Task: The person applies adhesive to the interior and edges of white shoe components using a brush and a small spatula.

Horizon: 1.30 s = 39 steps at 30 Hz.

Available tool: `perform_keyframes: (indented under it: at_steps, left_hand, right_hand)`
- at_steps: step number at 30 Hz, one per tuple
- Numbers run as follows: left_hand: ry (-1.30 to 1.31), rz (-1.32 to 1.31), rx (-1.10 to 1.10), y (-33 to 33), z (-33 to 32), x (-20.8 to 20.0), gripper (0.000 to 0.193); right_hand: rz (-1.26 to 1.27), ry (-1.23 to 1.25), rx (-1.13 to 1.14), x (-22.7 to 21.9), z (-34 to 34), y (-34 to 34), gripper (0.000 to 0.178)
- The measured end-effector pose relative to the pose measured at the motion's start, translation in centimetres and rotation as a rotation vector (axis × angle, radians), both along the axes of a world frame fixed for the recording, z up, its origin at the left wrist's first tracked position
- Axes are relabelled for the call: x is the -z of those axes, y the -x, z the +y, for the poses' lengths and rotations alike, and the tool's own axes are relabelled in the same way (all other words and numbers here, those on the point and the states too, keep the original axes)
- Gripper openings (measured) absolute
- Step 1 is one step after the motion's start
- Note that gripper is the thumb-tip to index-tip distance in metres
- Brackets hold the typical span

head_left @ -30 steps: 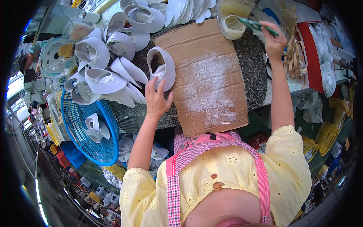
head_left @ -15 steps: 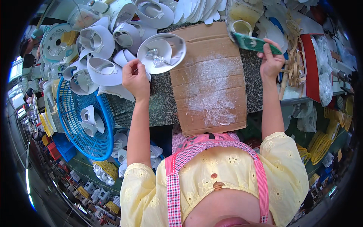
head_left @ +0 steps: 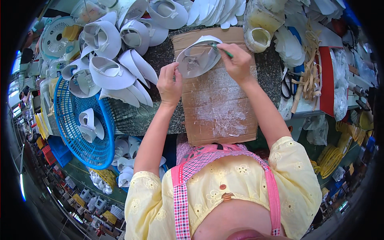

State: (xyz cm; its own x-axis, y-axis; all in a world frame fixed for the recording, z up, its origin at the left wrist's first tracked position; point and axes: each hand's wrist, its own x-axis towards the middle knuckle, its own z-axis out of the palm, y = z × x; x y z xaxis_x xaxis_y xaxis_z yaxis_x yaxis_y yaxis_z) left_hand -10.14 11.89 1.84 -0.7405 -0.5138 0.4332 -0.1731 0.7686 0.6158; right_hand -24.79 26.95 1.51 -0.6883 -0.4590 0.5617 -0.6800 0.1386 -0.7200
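Above the cardboard sheet [head_left: 224,104] I hold up a white visor [head_left: 197,73], tilted, with a small silvery patch on its inner side. My left hand [head_left: 169,85] pinches the edge of its brim. My right hand [head_left: 239,64] is closed on a green flat-bladed tool [head_left: 225,51], whose end meets the band at the visor's right side. Most of the tool is hidden by my fingers. The cardboard bears white, dried-looking smears.
Several more white visors [head_left: 106,73] are heaped on the left. A blue basket [head_left: 109,138] with a visor in it sits below them. A yellowish pot [head_left: 258,38] stands at the far right, beside white cut pieces [head_left: 290,52], scissors [head_left: 286,86] and tan strips [head_left: 310,68].
My right hand has come left from beside the pot, bringing the green tool to the visor. My left hand has carried the visor rightward over the cardboard.
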Motion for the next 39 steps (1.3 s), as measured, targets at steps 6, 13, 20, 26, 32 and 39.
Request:
perform_keyframes:
  at_steps: [6, 13, 20, 26, 32, 39]
  left_hand:
    - [0.073, 0.019, 0.085, -0.3, 0.4, 0.2, 0.028]
    - [0.287, -0.136, 0.212, -0.1, 0.0, -0.1, 0.043]
    - [0.118, -0.327, 0.229, 0.3, -1.1, 0.5, 0.034]
    - [-0.490, -0.273, 0.082, 0.7, -3.3, 1.2, 0.020]
    - [-0.377, -0.283, 0.025, 0.4, -3.1, 1.7, 0.018]
    - [-0.680, -0.143, -0.135, -0.5, -4.3, 3.8, 0.041]
  right_hand:
    - [0.037, -0.204, -0.186, -0.6, 0.7, -1.2, 0.017]
    - [-0.080, 0.007, -0.105, 0.5, 0.7, -1.9, 0.015]
    - [-0.098, -0.015, -0.278, 0.5, 0.5, -2.3, 0.014]
    - [-0.140, 0.062, -0.248, -0.2, -1.7, -1.9, 0.016]
    - [-0.046, 0.035, -0.309, -0.3, -4.1, -1.9, 0.016]
    - [-0.070, -0.225, -0.673, 0.3, -2.1, -0.9, 0.013]
